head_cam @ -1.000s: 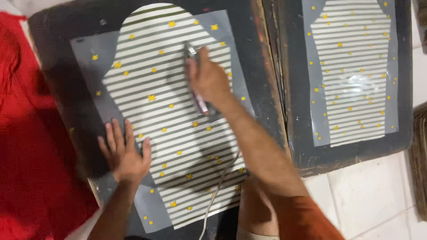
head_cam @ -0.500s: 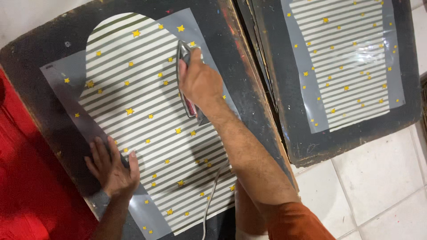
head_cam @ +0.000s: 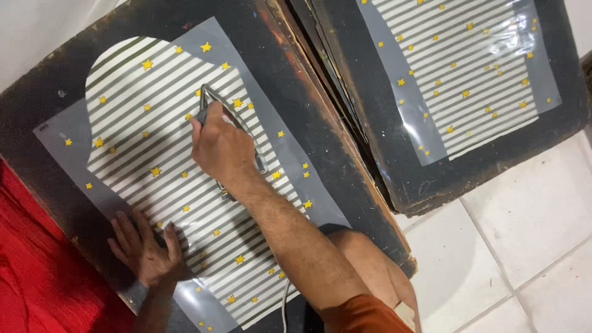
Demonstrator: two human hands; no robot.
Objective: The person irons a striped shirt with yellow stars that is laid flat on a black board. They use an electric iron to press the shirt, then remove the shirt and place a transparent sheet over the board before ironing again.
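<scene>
I saw a big dark board (head_cam: 259,37) lying flat on the white tiled floor (head_cam: 530,234), and a second dark board (head_cam: 431,179) just beside it on the right. A red cloth (head_cam: 43,271) lay at the left edge. On the near board was a grey sheet (head_cam: 61,132), and on that a big striped piece with yellow stars (head_cam: 142,123). Its long way ran from the far left down toward me. The other board had the same kind of striped piece (head_cam: 456,55).

My right hand (head_cam: 222,151) was closed tight around the handle of a small iron (head_cam: 213,102). The iron sat in the middle of the striped piece, its tip pointing away from me, up the long way. Its cord (head_cam: 285,305) hung down near my knee.

My left hand (head_cam: 145,246) lay flat and open, fingers spread, pressing the near edge of the striped piece. It held nothing. The iron was up and to the right of it, well apart.
</scene>
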